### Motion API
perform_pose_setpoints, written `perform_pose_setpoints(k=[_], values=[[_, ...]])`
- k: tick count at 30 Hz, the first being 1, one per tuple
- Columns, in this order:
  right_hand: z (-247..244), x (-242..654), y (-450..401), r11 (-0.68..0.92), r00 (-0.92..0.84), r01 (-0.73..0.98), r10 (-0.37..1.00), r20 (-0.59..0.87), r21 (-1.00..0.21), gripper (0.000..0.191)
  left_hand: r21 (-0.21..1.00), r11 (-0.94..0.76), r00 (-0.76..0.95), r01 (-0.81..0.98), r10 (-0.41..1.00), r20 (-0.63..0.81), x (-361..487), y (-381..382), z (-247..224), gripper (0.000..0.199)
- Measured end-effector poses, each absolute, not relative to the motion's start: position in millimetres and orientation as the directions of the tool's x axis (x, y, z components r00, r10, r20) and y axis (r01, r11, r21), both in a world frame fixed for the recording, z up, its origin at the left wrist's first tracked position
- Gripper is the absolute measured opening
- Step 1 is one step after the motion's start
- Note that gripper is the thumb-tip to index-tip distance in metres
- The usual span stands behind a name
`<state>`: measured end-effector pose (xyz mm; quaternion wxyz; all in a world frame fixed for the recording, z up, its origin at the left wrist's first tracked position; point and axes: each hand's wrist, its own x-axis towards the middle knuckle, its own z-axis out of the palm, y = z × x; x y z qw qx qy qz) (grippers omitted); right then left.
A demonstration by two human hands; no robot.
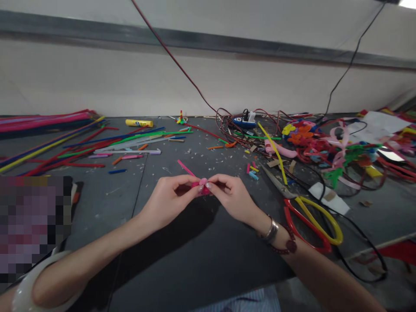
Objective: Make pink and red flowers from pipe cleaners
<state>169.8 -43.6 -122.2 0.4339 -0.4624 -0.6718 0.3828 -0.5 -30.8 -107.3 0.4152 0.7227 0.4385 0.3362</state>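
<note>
Both hands meet over the middle of the dark table, pinching one small pink pipe cleaner piece [203, 182] between them. My left hand [172, 197] grips its left side with thumb and forefinger. From behind those fingers a straight pink stem [186, 167] sticks out up and to the left. On the other side, my right hand [232, 197] pinches the piece with thumb and fingertips. The part in the grip looks curled, with a lighter pink bump on top; fingers hide much of its shape.
Scissors with red and yellow handles [308, 221] lie right of my right hand. Loose pipe cleaners [130, 141] spread at the left, near a yellow tube [139, 123]. A power strip [243, 122] with cables sits by the wall. Colourful pipe cleaner shapes [302, 135] heap at the right.
</note>
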Motion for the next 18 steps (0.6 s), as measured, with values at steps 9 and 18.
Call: perform_pose_setpoints(k=[9,18], values=[[-120,174,-39,0.214,-0.290,0.095,0.940,0.178,-0.972,0.013,0.964,-0.101,0.419,0.245,0.908,-0.011,-2,-25,-107,0.017],[-126,171,-36,0.100,-0.248,-0.019,0.963,0.102,-0.995,0.018,0.996,0.056,0.438,0.075,0.895,-0.084,-1,-24,-99,0.012]])
